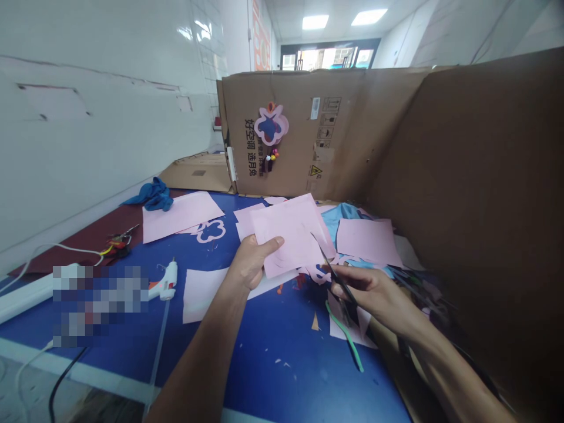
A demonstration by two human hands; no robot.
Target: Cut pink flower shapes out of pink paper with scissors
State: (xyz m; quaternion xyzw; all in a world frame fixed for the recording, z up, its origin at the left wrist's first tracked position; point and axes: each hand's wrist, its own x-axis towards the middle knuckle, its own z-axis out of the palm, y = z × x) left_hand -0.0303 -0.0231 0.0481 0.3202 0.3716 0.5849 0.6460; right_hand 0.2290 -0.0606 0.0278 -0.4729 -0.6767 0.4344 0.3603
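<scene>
My left hand (251,264) is closed on the lower left edge of a pink paper sheet (293,232), holding it up over the blue table (282,352). My right hand (374,294) is closed on the handles of dark scissors (332,270), whose blades reach into the sheet's lower right edge. Under the sheet lie pink cut-out scraps (317,273) and more pink sheets (368,241).
A white glue gun (165,282) lies at the left with a power strip (26,296). Pink sheets (180,214), a blue cloth (152,195) and cardboard walls (462,176) surround the work spot. A pink-and-blue paper ornament (271,126) hangs on the far box. A green strip (346,335) lies near my right wrist.
</scene>
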